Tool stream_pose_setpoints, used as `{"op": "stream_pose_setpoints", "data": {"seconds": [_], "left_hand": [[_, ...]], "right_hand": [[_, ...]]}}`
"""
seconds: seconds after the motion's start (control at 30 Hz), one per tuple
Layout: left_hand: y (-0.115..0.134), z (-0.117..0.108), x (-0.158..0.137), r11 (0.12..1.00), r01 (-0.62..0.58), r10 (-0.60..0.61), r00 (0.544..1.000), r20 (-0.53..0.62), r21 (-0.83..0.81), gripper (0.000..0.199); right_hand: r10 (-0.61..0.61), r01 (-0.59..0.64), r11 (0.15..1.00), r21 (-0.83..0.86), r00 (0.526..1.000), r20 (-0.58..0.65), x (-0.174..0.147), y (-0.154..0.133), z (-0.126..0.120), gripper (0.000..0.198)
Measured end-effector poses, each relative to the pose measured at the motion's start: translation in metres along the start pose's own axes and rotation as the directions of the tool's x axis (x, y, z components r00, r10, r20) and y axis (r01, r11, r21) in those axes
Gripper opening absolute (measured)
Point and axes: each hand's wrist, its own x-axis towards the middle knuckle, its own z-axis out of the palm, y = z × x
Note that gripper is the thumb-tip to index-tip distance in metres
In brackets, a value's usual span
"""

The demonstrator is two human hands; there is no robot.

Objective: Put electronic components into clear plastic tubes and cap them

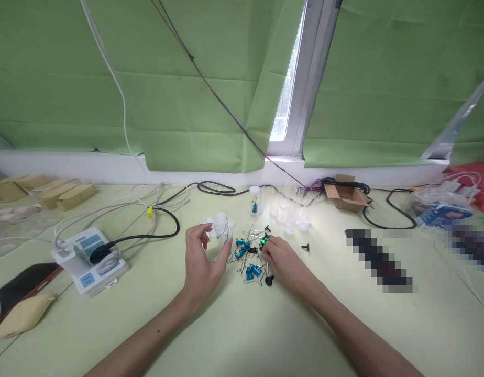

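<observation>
My left hand [202, 256] is curled around a clear plastic tube [227, 235], with a thin bent metal wire showing in it. My right hand [283, 259] has its fingertips pinched together at the right side of a pile of small parts; what they grip is hidden. Blue metal fittings [250, 272], bent metal rods and small black pieces make up the pile. A green piece [264, 241] shows by the right fingertips. A black round-headed piece [269, 280] lies just below that hand.
A capped clear tube [254, 204] with a blue part inside stands behind the pile. White caps [220, 217] and more clear tubes [289, 220] are nearby. A small black T-shaped piece [305, 247], an open cardboard box [346, 196] and a power strip [92, 262] with cables lie around.
</observation>
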Motion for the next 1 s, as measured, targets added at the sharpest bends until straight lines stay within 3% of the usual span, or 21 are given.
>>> {"op": "stream_pose_setpoints", "data": {"seconds": [0.2,0.43,0.77,1.0], "left_hand": [[-0.004,0.002,0.000,0.986,0.165,-0.166,0.971,0.172,0.020,0.047],[-0.009,0.005,-0.003,0.958,0.280,-0.281,0.894,0.349,0.056,0.023],[-0.009,0.007,-0.006,0.978,0.210,-0.199,0.912,0.359,0.006,0.023],[-0.010,0.007,-0.009,0.997,0.032,-0.006,0.930,0.368,-0.066,0.027]], "right_hand": [[0.034,-0.013,0.984,0.178,0.993,-0.114,0.001,0.000,-0.001,0.020],[0.102,-0.040,0.943,0.330,0.980,-0.173,0.003,0.003,0.001,0.015],[0.172,-0.071,0.906,0.417,0.963,-0.209,0.005,0.004,0.001,0.017],[0.221,-0.049,0.824,0.564,0.945,-0.240,0.005,0.003,-0.002,0.014]]}}
